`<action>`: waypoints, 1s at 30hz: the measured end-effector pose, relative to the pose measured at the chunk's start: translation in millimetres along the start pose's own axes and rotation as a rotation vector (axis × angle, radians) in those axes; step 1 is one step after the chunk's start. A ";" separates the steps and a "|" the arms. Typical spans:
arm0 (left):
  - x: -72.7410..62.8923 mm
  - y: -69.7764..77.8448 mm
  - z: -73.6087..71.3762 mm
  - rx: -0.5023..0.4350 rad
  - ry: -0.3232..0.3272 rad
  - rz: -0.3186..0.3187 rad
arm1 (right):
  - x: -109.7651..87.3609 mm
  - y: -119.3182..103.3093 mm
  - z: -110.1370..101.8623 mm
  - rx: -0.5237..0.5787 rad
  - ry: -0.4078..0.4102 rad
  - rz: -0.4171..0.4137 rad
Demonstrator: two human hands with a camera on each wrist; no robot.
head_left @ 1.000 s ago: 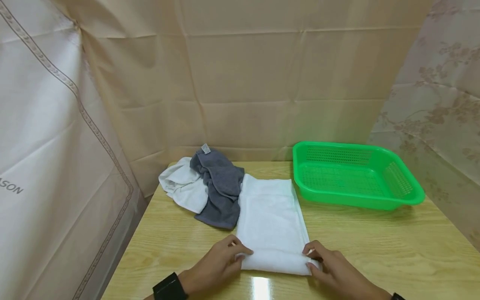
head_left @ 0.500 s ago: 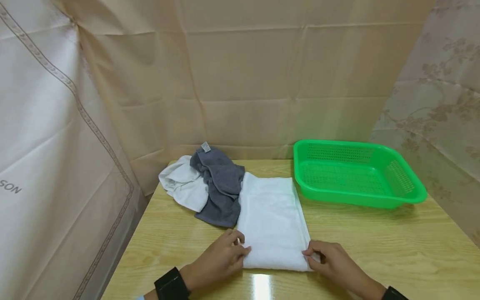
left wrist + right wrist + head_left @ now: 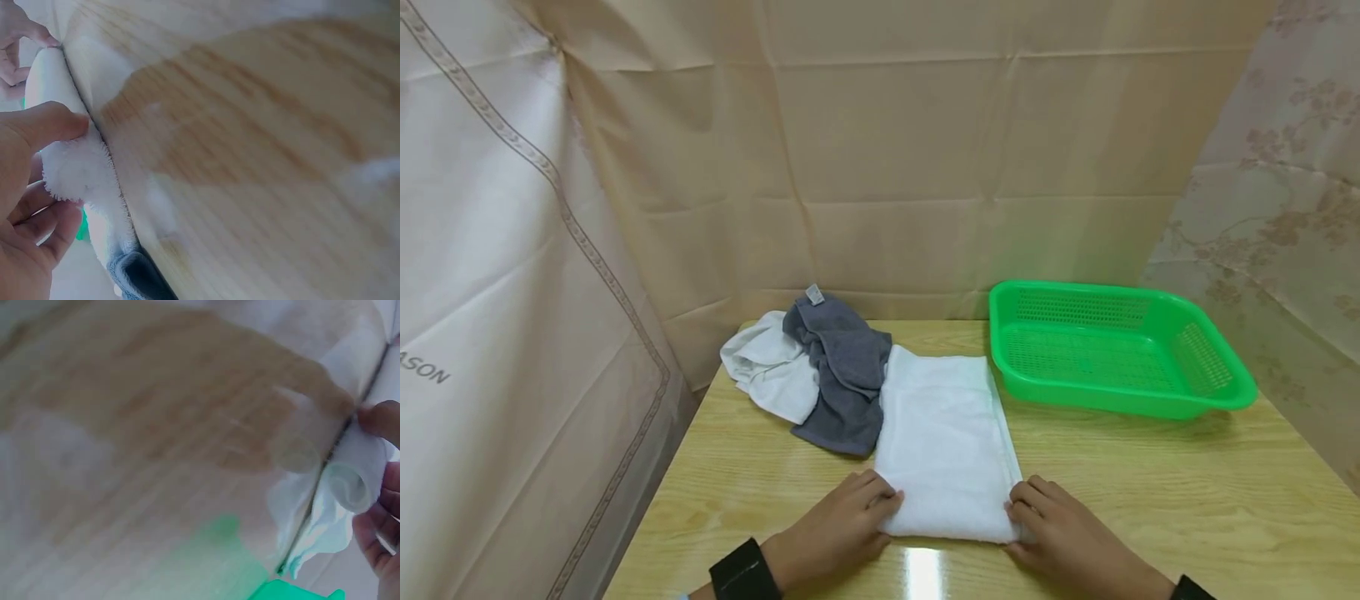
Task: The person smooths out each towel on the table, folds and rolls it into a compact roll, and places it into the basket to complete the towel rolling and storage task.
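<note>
A white towel (image 3: 943, 433) lies on the table in front of me, its near end rolled up into a thick edge. At the left end of that roll my left hand (image 3: 842, 527) pinches the cloth, thumb on the near side and fingers behind, as the left wrist view shows with the fuzzy roll (image 3: 75, 165). My right hand (image 3: 1067, 533) grips the opposite end the same way. In the right wrist view the coiled end of the roll (image 3: 350, 486) shows beside the thumb.
A crumpled grey towel (image 3: 842, 375) touches the white towel's left side, with a crumpled white cloth (image 3: 769, 371) partly beneath or beside it. At the back right stands a green plastic basket (image 3: 1120, 400). The wooden table (image 3: 1120, 467) meets hanging cloth (image 3: 880, 167) behind.
The raised roll at the towel's near end has turned away from me and looks flatter on top. Both hands stay at its ends, their fingers now closer around it.
</note>
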State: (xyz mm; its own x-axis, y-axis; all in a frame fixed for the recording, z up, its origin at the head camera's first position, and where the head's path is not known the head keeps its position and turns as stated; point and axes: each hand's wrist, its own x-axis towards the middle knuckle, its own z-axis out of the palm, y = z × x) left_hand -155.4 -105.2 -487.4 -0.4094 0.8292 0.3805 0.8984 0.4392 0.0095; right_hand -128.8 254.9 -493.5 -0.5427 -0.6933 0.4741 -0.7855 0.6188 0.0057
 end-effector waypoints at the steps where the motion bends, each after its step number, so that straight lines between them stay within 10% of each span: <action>1: 0.5 0.1 0.1 0.000 0.001 -0.002 | -0.1 0.0 1.1 -0.004 0.024 -0.018; 8: 3.0 -1.1 0.7 -0.020 0.020 -0.030 | 3.4 -2.4 5.4 -0.001 0.111 -0.017; 21: 4.2 -10.6 6.7 -0.315 -0.031 -0.233 | 4.9 2.1 3.2 0.114 -0.047 0.224; 30: 7.0 -15.2 6.9 -0.290 0.004 -0.241 | 10.6 10.4 3.3 0.228 -0.092 0.289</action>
State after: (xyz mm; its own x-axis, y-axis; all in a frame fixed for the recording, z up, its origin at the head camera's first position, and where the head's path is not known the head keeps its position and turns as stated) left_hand -173.0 -103.6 -491.2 -0.6146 0.7123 0.3389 0.7842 0.5052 0.3604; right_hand -143.7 252.8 -491.4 -0.7679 -0.5388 0.3465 -0.6365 0.7029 -0.3175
